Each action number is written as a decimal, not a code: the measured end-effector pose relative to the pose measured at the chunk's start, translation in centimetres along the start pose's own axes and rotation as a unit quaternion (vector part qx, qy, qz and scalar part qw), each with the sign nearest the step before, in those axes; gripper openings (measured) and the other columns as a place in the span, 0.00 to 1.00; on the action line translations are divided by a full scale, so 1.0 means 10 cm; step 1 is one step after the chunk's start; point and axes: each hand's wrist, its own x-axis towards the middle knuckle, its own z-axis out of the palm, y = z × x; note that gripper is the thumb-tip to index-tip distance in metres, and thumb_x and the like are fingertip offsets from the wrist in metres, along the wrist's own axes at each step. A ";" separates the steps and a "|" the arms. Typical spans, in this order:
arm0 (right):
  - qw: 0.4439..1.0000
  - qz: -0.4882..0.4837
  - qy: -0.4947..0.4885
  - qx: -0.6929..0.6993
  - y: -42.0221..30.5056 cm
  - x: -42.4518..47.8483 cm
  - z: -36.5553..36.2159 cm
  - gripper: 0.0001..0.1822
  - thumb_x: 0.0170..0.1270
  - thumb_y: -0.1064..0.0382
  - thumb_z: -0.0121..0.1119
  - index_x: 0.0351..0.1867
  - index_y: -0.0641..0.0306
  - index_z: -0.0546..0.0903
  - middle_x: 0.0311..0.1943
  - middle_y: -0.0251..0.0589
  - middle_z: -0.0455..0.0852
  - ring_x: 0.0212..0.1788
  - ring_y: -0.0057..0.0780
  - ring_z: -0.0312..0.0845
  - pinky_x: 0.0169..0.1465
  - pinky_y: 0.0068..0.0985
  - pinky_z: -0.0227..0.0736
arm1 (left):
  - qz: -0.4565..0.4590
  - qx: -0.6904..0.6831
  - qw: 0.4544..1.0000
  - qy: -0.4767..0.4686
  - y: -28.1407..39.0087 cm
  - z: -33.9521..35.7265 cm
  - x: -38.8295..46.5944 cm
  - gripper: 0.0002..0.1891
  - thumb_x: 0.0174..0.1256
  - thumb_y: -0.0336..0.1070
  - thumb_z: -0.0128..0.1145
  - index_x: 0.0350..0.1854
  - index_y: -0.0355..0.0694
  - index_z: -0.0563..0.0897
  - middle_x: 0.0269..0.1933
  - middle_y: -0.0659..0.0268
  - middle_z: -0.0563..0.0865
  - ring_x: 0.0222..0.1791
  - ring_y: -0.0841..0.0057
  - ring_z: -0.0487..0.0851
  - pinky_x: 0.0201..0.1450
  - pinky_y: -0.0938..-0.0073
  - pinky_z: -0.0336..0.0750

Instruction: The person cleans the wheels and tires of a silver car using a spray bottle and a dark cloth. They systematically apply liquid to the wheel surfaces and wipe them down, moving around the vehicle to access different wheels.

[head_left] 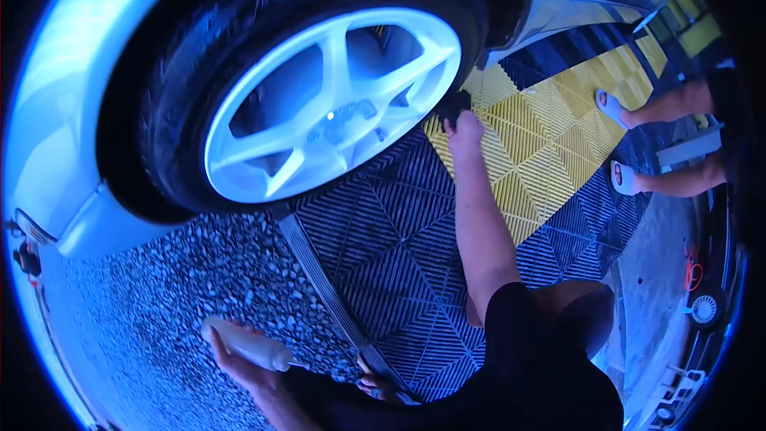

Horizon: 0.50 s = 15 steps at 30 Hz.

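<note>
In front of me is a car wheel with a light-coloured multi-spoke alloy rim [335, 90] and a black tire [179, 90]. My right hand [465, 130] reaches out to the lower right side of the tire. It grips a dark applicator pad [453, 105] pressed against the sidewall; the pad's exact shape is hard to make out. Low on the left, over the gravel, my left hand [239, 365] holds a translucent squeeze bottle [248, 344]. The bottle lies tilted in the palm, its thin nozzle pointing right.
Black and yellow ribbed floor tiles [407, 239] end at an edge strip [326, 293] beside gravel [197, 275]. The pale car fender [54, 90] arches over the wheel. At right stands another person in light slides [625, 178]. A dark vehicle with a spoked wheel [704, 309] is beyond.
</note>
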 end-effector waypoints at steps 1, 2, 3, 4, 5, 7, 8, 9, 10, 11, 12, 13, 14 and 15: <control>0.999 -0.034 -0.006 -0.002 -0.27 -0.19 0.19 0.15 0.66 0.60 0.60 0.50 0.65 0.80 0.39 0.36 0.82 0.41 0.31 0.79 0.40 0.31 0.80 | -0.002 -0.004 1.000 0.001 0.04 -0.01 0.01 0.24 0.70 0.58 0.54 0.45 0.38 0.75 0.35 0.65 0.80 0.30 0.74 0.81 0.33 0.73 0.80; 0.996 -0.082 -0.023 -0.001 -0.61 -0.43 0.35 0.15 0.65 0.59 0.61 0.49 0.66 0.81 0.40 0.36 0.83 0.41 0.29 0.79 0.40 0.29 0.79 | -0.012 -0.009 1.000 -0.002 0.05 -0.05 0.02 0.24 0.70 0.58 0.54 0.45 0.38 0.75 0.34 0.65 0.80 0.30 0.74 0.81 0.33 0.73 0.80; 0.988 -0.139 -0.061 0.003 -0.91 -0.81 0.54 0.15 0.65 0.59 0.63 0.48 0.67 0.82 0.41 0.36 0.83 0.41 0.27 0.79 0.40 0.28 0.78 | -0.017 -0.018 1.000 -0.002 0.04 -0.12 0.05 0.24 0.70 0.58 0.54 0.45 0.38 0.75 0.34 0.65 0.80 0.30 0.74 0.81 0.33 0.73 0.80; 0.967 -0.218 -0.129 0.017 -1.18 -1.24 0.69 0.17 0.64 0.59 0.64 0.49 0.68 0.83 0.42 0.37 0.84 0.42 0.26 0.80 0.42 0.27 0.78 | -0.016 -0.022 1.000 -0.005 0.01 -0.21 0.11 0.24 0.70 0.58 0.54 0.45 0.39 0.75 0.33 0.65 0.80 0.30 0.74 0.81 0.33 0.73 0.80; 0.933 -0.298 -0.198 0.038 -1.50 -1.68 0.81 0.18 0.62 0.60 0.66 0.50 0.69 0.83 0.43 0.37 0.85 0.43 0.25 0.80 0.44 0.25 0.77 | -0.029 -0.036 0.999 -0.012 -0.03 -0.15 0.13 0.23 0.70 0.58 0.54 0.45 0.39 0.75 0.34 0.65 0.80 0.30 0.74 0.80 0.33 0.73 0.80; 0.850 -0.478 -0.220 -0.020 -1.55 -2.12 0.94 0.18 0.61 0.66 0.63 0.52 0.69 0.83 0.42 0.40 0.86 0.44 0.29 0.82 0.48 0.25 0.77 | -0.048 -0.052 0.997 -0.011 -0.03 -0.03 0.09 0.22 0.70 0.57 0.55 0.45 0.39 0.75 0.34 0.66 0.79 0.29 0.74 0.79 0.34 0.72 0.79; 0.797 -0.567 -0.201 -0.050 -1.52 -2.18 0.99 0.18 0.61 0.69 0.62 0.53 0.69 0.83 0.42 0.42 0.86 0.45 0.31 0.82 0.49 0.25 0.76 | -0.021 -0.030 0.999 -0.003 -0.03 0.07 0.07 0.22 0.70 0.56 0.55 0.46 0.40 0.75 0.35 0.66 0.79 0.30 0.74 0.79 0.34 0.73 0.79; 0.729 -0.666 -0.123 -0.101 -1.48 -1.94 0.88 0.19 0.60 0.70 0.61 0.54 0.70 0.82 0.41 0.43 0.86 0.45 0.33 0.83 0.50 0.25 0.76 | -0.037 -0.034 0.999 -0.013 -0.03 0.12 0.02 0.22 0.70 0.56 0.55 0.46 0.40 0.75 0.35 0.66 0.79 0.30 0.74 0.79 0.34 0.73 0.79; 0.652 -0.745 -0.058 -0.129 -1.32 -1.69 0.92 0.19 0.59 0.72 0.59 0.54 0.70 0.82 0.41 0.44 0.87 0.44 0.34 0.83 0.50 0.26 0.76 | -0.027 -0.048 0.998 -0.014 0.02 0.16 -0.01 0.22 0.70 0.56 0.55 0.46 0.40 0.75 0.35 0.66 0.79 0.30 0.75 0.79 0.34 0.73 0.79; 0.712 -0.686 -0.024 -0.147 -1.23 -1.32 0.73 0.20 0.57 0.73 0.58 0.53 0.72 0.82 0.39 0.49 0.87 0.44 0.39 0.84 0.51 0.28 0.76 | -0.036 -0.062 0.997 -0.025 0.01 0.21 -0.02 0.22 0.70 0.56 0.56 0.46 0.40 0.74 0.35 0.66 0.79 0.30 0.75 0.79 0.34 0.73 0.79; 0.760 -0.612 0.037 -0.213 -1.06 -1.02 0.54 0.19 0.53 0.73 0.58 0.49 0.70 0.83 0.40 0.53 0.86 0.40 0.47 0.84 0.47 0.34 0.79 | -0.028 -0.049 0.998 -0.024 0.00 0.18 -0.01 0.21 0.70 0.56 0.55 0.46 0.40 0.74 0.35 0.65 0.79 0.31 0.75 0.79 0.34 0.73 0.79; 0.800 -0.547 0.013 -0.246 -0.88 -1.02 0.47 0.17 0.55 0.73 0.58 0.48 0.69 0.84 0.38 0.52 0.87 0.38 0.45 0.86 0.48 0.32 0.78 | -0.024 -0.059 0.998 -0.023 0.04 0.14 -0.01 0.21 0.70 0.56 0.55 0.46 0.40 0.74 0.35 0.65 0.79 0.31 0.75 0.79 0.34 0.73 0.79; 0.808 -0.560 0.023 -0.183 -1.08 -0.25 0.16 0.17 0.59 0.74 0.57 0.50 0.68 0.83 0.38 0.48 0.88 0.36 0.40 0.86 0.46 0.29 0.78 | -0.065 -0.083 0.993 -0.057 -0.14 0.27 0.00 0.21 0.70 0.56 0.55 0.46 0.40 0.74 0.35 0.65 0.79 0.31 0.75 0.79 0.34 0.73 0.79; 0.861 -0.496 -0.004 -0.116 -0.95 -0.43 0.32 0.16 0.60 0.73 0.57 0.51 0.68 0.82 0.40 0.46 0.88 0.38 0.36 0.85 0.47 0.28 0.78 | -0.056 -0.082 0.994 -0.046 -0.07 0.18 0.00 0.21 0.70 0.56 0.55 0.47 0.40 0.74 0.35 0.65 0.79 0.31 0.75 0.79 0.34 0.73 0.79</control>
